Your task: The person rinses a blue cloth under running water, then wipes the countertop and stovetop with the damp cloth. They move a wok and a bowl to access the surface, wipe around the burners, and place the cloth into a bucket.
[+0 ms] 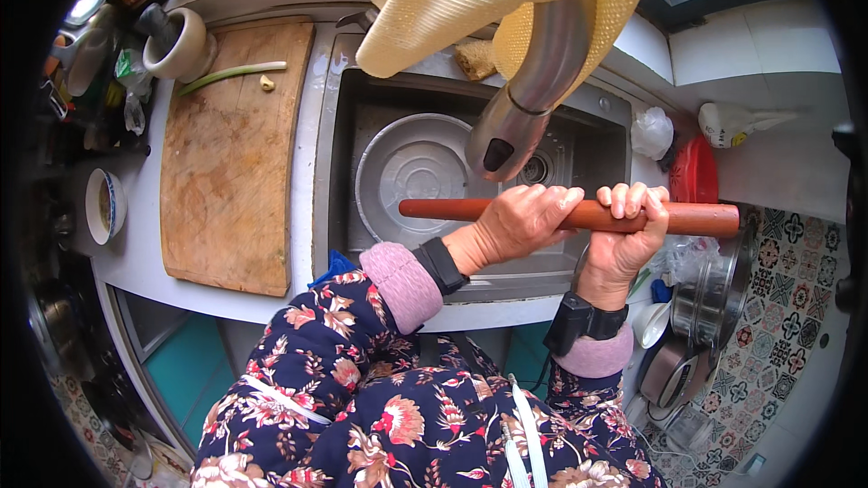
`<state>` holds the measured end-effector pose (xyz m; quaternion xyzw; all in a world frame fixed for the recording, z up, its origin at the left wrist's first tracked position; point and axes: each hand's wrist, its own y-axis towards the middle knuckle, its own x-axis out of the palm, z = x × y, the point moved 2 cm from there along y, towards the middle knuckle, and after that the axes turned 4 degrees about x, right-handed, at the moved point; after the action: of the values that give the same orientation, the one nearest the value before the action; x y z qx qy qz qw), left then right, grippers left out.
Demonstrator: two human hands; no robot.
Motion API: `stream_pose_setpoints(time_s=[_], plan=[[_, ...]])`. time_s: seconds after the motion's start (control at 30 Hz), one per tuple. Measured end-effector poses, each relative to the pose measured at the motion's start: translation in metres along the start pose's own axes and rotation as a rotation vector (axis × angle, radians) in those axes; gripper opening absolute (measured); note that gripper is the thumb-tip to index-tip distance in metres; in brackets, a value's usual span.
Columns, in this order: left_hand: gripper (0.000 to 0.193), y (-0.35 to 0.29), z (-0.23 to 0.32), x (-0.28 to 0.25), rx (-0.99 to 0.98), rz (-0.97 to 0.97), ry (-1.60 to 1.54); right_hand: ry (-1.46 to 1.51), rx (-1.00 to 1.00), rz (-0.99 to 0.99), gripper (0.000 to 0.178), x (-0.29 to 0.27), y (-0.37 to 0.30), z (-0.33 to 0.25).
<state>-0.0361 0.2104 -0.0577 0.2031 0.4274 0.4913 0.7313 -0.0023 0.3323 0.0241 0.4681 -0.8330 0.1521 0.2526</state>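
Observation:
A reddish-brown wooden rolling pin (443,209) lies level across the front of the sink, held up above it. My left hand (524,224) is closed over its middle, knuckles up. Further right, my right hand (628,230) has its fingers wrapped round the thicker part, with the thick end sticking out past it. Both hands look wet. Below the pin's thin end, a round metal basin (411,163) sits in the grey sink (339,199). The faucet (524,117) hangs over the basin, just beyond my left hand; no running water shows.
Left of the sink lies a wooden cutting board (231,172) with a scallion (231,74) and a garlic clove (267,83). Beside it stand a stone mortar (185,45) and a small bowl (106,206). A yellow cloth (452,0) drapes over the faucet. Metal pots (710,294) stand at right.

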Motion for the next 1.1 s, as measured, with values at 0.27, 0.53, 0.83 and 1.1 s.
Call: stream_pose_setpoints(time_s=[0.27, 0.53, 0.83, 1.1], plan=[[0.024, -0.037, -0.030, -0.027, -0.011, -0.120, 0.073, 0.075, -0.083, 0.062, 0.014, 0.008, -0.024, -0.035], [0.019, -0.066, -0.086, -0.042, -0.176, -0.549, 0.408, 0.073, -0.279, 0.193, 0.020, -0.015, -0.070, -0.099], [0.029, -0.080, -0.080, -0.112, -0.520, -0.773, 0.523, 0.169, -0.488, 0.213, 0.029, -0.058, -0.091, -0.178], [0.045, -0.053, 0.084, -0.097, -1.170, 0.154, -1.632, 0.670, 0.079, 0.145, 0.028, -0.048, -0.069, -0.018]])
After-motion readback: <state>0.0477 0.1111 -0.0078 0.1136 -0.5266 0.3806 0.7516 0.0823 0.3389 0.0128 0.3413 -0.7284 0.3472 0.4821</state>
